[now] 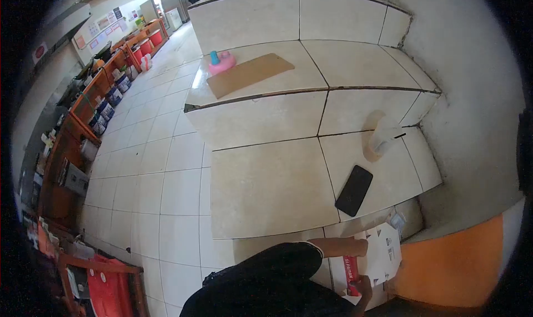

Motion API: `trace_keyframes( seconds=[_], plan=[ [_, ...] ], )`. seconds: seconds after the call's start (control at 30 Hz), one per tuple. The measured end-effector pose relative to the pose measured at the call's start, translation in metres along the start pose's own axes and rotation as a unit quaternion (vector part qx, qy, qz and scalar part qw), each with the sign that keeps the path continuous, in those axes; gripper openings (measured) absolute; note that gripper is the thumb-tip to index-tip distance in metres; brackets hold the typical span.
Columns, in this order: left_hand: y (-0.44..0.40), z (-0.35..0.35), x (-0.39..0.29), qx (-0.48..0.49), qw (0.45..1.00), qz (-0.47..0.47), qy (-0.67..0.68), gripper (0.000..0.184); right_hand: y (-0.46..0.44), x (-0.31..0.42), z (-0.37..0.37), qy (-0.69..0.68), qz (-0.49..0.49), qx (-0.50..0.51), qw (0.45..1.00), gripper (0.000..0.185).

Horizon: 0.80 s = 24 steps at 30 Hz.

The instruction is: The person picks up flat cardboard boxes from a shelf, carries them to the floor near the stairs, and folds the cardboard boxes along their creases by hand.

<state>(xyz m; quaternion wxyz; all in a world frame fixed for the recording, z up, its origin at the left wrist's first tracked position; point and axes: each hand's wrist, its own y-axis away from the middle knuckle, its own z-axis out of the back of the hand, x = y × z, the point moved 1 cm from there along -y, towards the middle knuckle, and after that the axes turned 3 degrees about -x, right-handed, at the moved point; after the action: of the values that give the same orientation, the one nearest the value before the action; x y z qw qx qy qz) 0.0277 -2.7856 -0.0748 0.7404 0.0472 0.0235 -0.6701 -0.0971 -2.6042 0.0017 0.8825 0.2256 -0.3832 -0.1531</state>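
Observation:
At the lower right is a white cardboard box (386, 253) with dark print on its panels and a red lettered strip (351, 275). Its flaps stand out at angles. My left hand (353, 247), at the end of a bare forearm, is closed on the box near the top of the red strip. Lower down, my right hand (362, 288) grips the box by the strip's bottom end. Some fingers are hard to see at this size. On the step beyond my left hand lies a black phone (354, 190). Behind it stands a clear plastic cup (380, 142) with a dark straw.
A brown cardboard sheet (250, 75) and a pink object with a blue top (222, 63) sit on the upper tiled step (377, 67). An orange panel (452, 261) borders the right. Orange shelving (83, 120) with buckets (114, 95) lines the left floor. A red cloth-like item (111, 286) hangs lower left.

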Motion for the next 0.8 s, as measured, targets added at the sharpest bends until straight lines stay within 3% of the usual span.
trace_keyframes(
  seconds=[0.07, 0.13, 0.17, 0.2, 0.23, 0.27, 0.3, 0.37, 0.4, 0.47, 0.53, 0.57, 0.7, 0.73, 0.77, 0.8],
  plan=[
    [0.003, 0.006, -0.004, -0.001, 1.000, 0.000, 0.000, 0.014, -0.002, -0.006, -0.014, 0.023, -0.001, 0.011, 1.000, 0.028],
    [0.006, 0.007, -0.005, -0.008, 1.000, 0.002, 0.000, 0.014, 0.010, -0.004, -0.034, 0.171, 0.145, -0.132, 0.966, 0.024],
    [0.010, 0.009, -0.006, -0.014, 1.000, 0.002, 0.001, 0.014, 0.015, 0.000, -0.043, 0.148, 0.141, -0.158, 0.966, 0.023],
    [0.015, 0.009, -0.009, -0.049, 0.999, 0.001, -0.006, 0.012, 0.016, 0.001, -0.056, 0.201, 0.014, -0.200, 0.959, 0.021],
    [0.020, 0.007, -0.012, -0.085, 0.996, 0.001, -0.013, 0.011, 0.019, -0.006, -0.076, 0.255, 0.055, -0.298, 0.918, 0.025],
    [0.027, 0.003, -0.014, -0.149, 0.989, 0.001, -0.022, 0.009, 0.021, -0.003, -0.086, 0.281, 0.080, -0.346, 0.892, 0.027],
    [0.035, 0.008, -0.015, -0.153, 0.988, 0.004, -0.028, 0.009, 0.022, 0.000, -0.095, 0.307, 0.101, -0.394, 0.860, 0.029],
    [0.052, 0.016, -0.023, -0.138, 0.986, 0.066, 0.066, 0.008, 0.034, 0.027, -0.093, 0.154, 0.027, -0.390, 0.908, 0.035],
    [0.065, 0.022, -0.025, -0.142, 0.986, 0.065, 0.064, 0.008, 0.034, 0.025, -0.092, 0.157, 0.028, -0.393, 0.906, 0.035],
    [0.096, 0.042, -0.024, -0.090, 0.991, 0.070, 0.074, 0.014, 0.037, 0.017, -0.086, 0.241, 0.134, -0.375, 0.885, 0.030],
    [0.125, 0.035, -0.016, -0.308, 0.927, 0.078, 0.200, 0.019, 0.029, -0.002, -0.084, 0.261, 0.196, -0.413, 0.850, 0.015],
    [0.132, 0.022, -0.014, -0.353, 0.897, 0.097, 0.247, 0.029, 0.018, -0.023, -0.084, 0.289, 0.108, -0.351, 0.884, 0.013],
    [0.145, -0.014, -0.001, -0.390, 0.829, 0.293, 0.272, 0.073, 0.067, 0.057, -0.033, 0.307, 0.017, -0.230, 0.923, 0.019],
    [0.168, 0.078, -0.010, -0.392, 0.738, 0.265, 0.482, 0.082, 0.078, 0.072, -0.020, 0.277, 0.014, -0.245, 0.929, 0.020],
    [0.172, 0.105, -0.008, -0.338, 0.798, 0.271, 0.420, 0.090, 0.078, 0.065, -0.015, 0.235, 0.019, -0.260, 0.936, 0.018],
    [0.168, 0.103, -0.005, -0.317, 0.813, 0.271, 0.407, 0.090, 0.094, 0.084, -0.005, 0.150, 0.078, -0.349, 0.922, 0.013]
  ],
)
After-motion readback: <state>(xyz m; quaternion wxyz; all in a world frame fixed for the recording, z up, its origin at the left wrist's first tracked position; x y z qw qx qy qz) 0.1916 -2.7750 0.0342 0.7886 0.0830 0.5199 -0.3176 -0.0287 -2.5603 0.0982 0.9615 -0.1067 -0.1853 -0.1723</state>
